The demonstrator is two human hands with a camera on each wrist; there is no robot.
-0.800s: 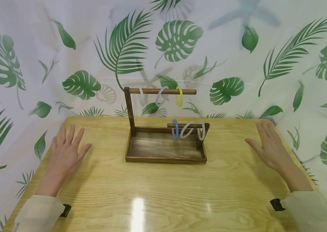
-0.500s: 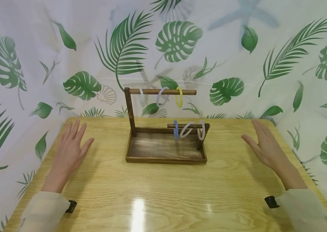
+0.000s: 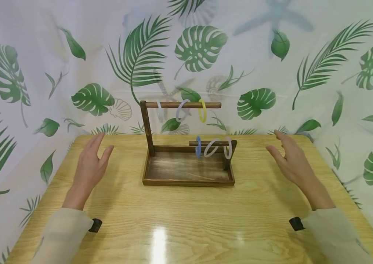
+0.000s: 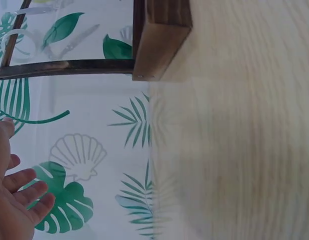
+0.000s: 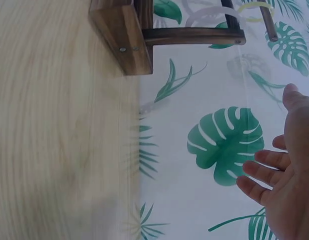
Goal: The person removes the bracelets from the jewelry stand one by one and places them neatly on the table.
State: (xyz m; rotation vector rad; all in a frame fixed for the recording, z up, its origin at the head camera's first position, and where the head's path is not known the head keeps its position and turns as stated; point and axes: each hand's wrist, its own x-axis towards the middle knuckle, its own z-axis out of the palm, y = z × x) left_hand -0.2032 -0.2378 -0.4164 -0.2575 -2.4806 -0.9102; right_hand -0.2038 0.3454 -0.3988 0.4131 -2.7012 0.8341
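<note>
A dark wooden rack (image 3: pixel 188 182) with a shallow tray base and two bars stands in the middle of the table. On its upper bar hang a pale ring (image 3: pixel 160 112), a lilac ring (image 3: pixel 178 116) and a yellow ring (image 3: pixel 204 113). The lower bar carries a blue ring (image 3: pixel 198 148), a whitish ring (image 3: pixel 207 152) and another pale ring (image 3: pixel 230 149). Left of the rack my left hand (image 3: pixel 89 165) is raised, holding nothing, its fingers loosely extended. My right hand (image 3: pixel 292 161) hovers on the other side, likewise holding nothing, thumb apart from the fingers.
The light wooden table (image 3: pixel 186 216) spreads around the rack. Behind it and at both sides hangs a white curtain (image 3: pixel 256 47) printed with green leaves. A black band (image 3: pixel 96 225) shows at the left wrist and another black band (image 3: pixel 296 223) at the right.
Both hands have moved inward toward the rack, the left to the right and the right to the left. The rack and its rings stay in place.
</note>
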